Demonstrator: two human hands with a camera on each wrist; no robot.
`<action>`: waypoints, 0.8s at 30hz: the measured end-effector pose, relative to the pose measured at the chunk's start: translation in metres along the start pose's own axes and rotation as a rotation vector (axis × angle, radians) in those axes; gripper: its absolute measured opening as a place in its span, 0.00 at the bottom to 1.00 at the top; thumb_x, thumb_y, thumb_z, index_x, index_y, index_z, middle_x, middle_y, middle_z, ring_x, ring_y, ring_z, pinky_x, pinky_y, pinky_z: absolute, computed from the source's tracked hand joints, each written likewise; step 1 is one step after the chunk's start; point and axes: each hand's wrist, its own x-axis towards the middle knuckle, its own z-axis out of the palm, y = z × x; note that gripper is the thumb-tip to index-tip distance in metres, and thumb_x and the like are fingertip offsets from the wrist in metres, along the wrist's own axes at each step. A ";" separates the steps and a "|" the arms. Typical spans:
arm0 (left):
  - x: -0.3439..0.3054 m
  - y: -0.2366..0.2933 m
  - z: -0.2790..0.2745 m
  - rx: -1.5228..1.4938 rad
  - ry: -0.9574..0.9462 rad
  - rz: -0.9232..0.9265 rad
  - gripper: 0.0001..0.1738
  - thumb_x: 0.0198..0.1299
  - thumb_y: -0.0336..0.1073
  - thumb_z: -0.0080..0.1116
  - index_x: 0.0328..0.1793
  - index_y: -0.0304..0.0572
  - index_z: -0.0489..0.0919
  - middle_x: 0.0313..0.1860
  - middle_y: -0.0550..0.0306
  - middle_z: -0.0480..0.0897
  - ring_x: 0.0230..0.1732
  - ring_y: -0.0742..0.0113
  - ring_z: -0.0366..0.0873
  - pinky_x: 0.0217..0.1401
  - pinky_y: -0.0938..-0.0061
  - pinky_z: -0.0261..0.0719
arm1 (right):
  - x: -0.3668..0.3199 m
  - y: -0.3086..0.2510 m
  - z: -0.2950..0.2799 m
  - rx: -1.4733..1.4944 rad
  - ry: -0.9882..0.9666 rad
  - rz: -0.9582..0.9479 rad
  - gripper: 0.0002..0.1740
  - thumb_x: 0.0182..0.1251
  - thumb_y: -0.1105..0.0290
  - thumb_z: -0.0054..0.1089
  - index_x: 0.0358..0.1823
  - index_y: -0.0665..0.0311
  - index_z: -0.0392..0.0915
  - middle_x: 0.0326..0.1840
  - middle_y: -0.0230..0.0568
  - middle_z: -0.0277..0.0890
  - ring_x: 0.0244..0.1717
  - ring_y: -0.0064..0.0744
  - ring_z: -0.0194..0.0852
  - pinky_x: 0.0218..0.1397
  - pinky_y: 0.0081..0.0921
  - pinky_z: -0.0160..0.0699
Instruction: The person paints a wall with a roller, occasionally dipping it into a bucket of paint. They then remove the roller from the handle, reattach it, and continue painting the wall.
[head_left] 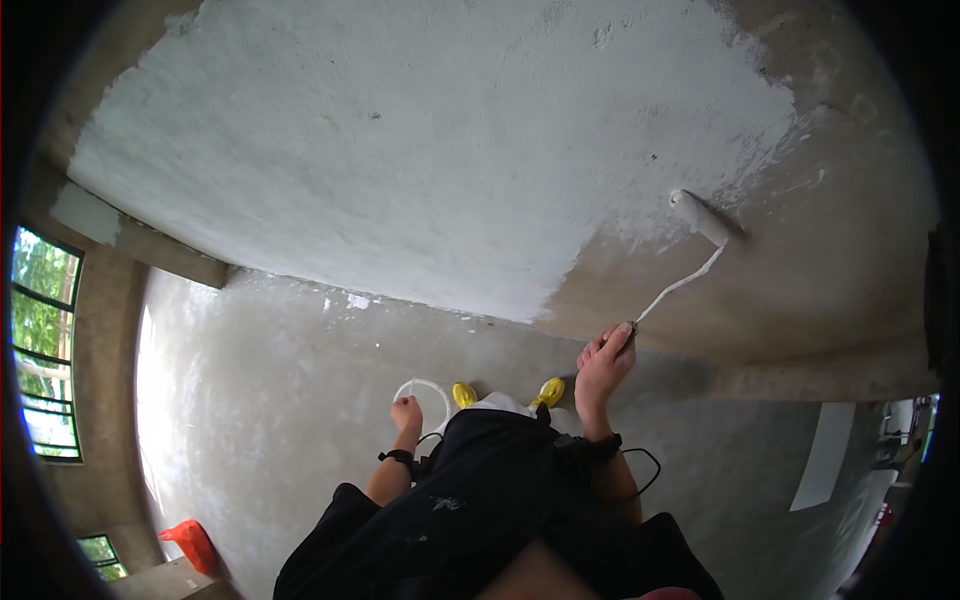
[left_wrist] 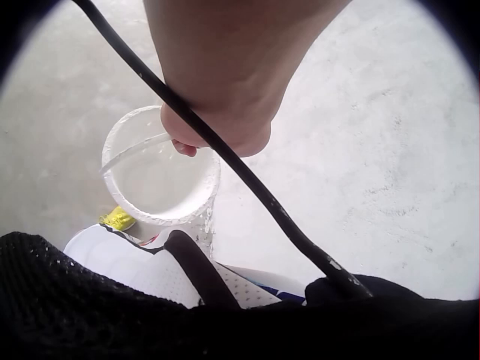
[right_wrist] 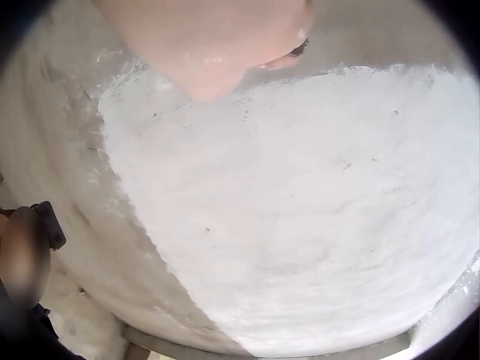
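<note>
In the head view my right hand (head_left: 604,372) grips the dark handle of a paint roller (head_left: 698,217), whose white sleeve lies against the wall at the edge of the white paint (head_left: 400,150). Its bent frame runs up from the hand. My left hand (head_left: 406,412) holds the handle of a white bucket (head_left: 446,402) beside my left leg. From the left wrist, the fingers of that hand (left_wrist: 217,127) curl round the bucket's handle, and the bucket (left_wrist: 110,180) hangs below. In the right wrist view the hand (right_wrist: 217,45) shows at the top, with the roller out of sight.
Bare brownish wall (head_left: 840,260) lies right of the paint. Yellow-covered shoes (head_left: 464,394) stand on the grey floor (head_left: 300,400). An orange-red bag (head_left: 192,545) lies at the lower left, below windows (head_left: 45,340). A pale panel (head_left: 824,455) shows at the right.
</note>
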 end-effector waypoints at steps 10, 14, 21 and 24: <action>-0.006 -0.015 -0.006 -0.055 0.020 -0.040 0.15 0.53 0.39 0.57 0.33 0.30 0.84 0.28 0.39 0.84 0.33 0.46 0.84 0.42 0.58 0.79 | 0.008 -0.006 -0.004 -0.017 0.019 -0.016 0.22 0.77 0.48 0.40 0.27 0.55 0.57 0.18 0.23 0.51 0.13 0.14 0.47 0.13 0.17 0.45; -0.008 -0.011 -0.006 -0.026 0.056 -0.057 0.15 0.53 0.38 0.57 0.33 0.31 0.84 0.28 0.40 0.84 0.32 0.47 0.83 0.41 0.58 0.79 | 0.025 0.027 -0.023 -0.072 0.033 -0.075 0.22 0.77 0.50 0.42 0.28 0.56 0.58 0.18 0.24 0.53 0.14 0.15 0.48 0.14 0.17 0.47; 0.003 -0.018 0.006 -0.076 0.005 -0.024 0.14 0.53 0.38 0.56 0.31 0.31 0.84 0.26 0.40 0.83 0.31 0.47 0.83 0.39 0.59 0.78 | 0.040 0.010 -0.038 -0.554 0.159 -0.590 0.19 0.76 0.59 0.45 0.30 0.66 0.65 0.20 0.36 0.61 0.18 0.30 0.56 0.21 0.28 0.58; -0.001 0.000 -0.004 -0.023 -0.006 0.034 0.15 0.53 0.37 0.55 0.30 0.30 0.83 0.26 0.40 0.83 0.31 0.48 0.83 0.38 0.59 0.78 | 0.041 -0.006 -0.035 -0.644 0.148 -0.684 0.17 0.75 0.63 0.45 0.31 0.69 0.67 0.20 0.45 0.65 0.21 0.43 0.61 0.26 0.36 0.63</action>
